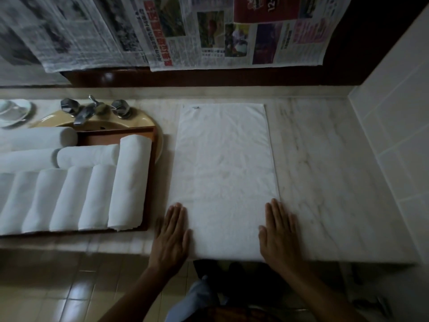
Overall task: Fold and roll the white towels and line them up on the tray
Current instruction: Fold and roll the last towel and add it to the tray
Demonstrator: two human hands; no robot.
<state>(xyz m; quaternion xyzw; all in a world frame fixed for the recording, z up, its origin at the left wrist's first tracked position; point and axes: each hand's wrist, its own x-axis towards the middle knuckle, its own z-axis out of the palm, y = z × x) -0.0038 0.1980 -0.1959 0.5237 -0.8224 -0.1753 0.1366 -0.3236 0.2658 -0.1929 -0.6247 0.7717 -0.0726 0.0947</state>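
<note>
A white towel [222,173], folded into a long rectangle, lies flat on the marble counter and reaches from the back down to the front edge. My left hand [173,233] lies flat with straight fingers on the towel's near left corner. My right hand [278,231] lies flat on its near right corner. To the left, a brown wooden tray [148,182] holds several rolled white towels [130,182], a row standing side by side in front and more laid crosswise behind.
Behind the tray is a tan sink basin [130,124] with a chrome faucet [86,110]. A white cup and saucer [14,112] sit at far left. Newspaper sheets [209,31] hang over the back wall. A tiled wall [394,135] closes the right side.
</note>
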